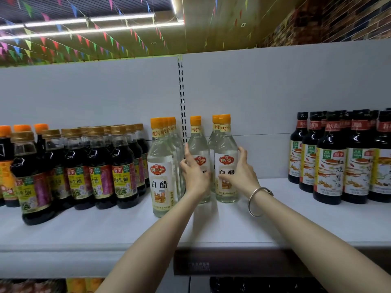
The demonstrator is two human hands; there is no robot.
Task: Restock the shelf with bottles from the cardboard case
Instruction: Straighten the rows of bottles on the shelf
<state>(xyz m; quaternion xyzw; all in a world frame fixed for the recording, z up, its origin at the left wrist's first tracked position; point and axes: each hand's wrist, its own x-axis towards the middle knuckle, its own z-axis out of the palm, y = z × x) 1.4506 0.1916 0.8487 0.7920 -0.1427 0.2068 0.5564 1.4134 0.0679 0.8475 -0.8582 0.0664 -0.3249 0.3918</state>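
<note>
Both on white shelf. Left hand curled round middle clear bottle; right hand gripped clear bottle alongside. Risk judged: knocking front bottle just left of left hand, toppling row. Cardboard case out of view.

Two hands – seven clear bottles with orange caps that show – many dark bottles, too crowded to count.

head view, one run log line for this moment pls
stage: placing | left hand: holds clear bottle | right hand: holds front clear bottle | shelf: both bottles standing
</note>
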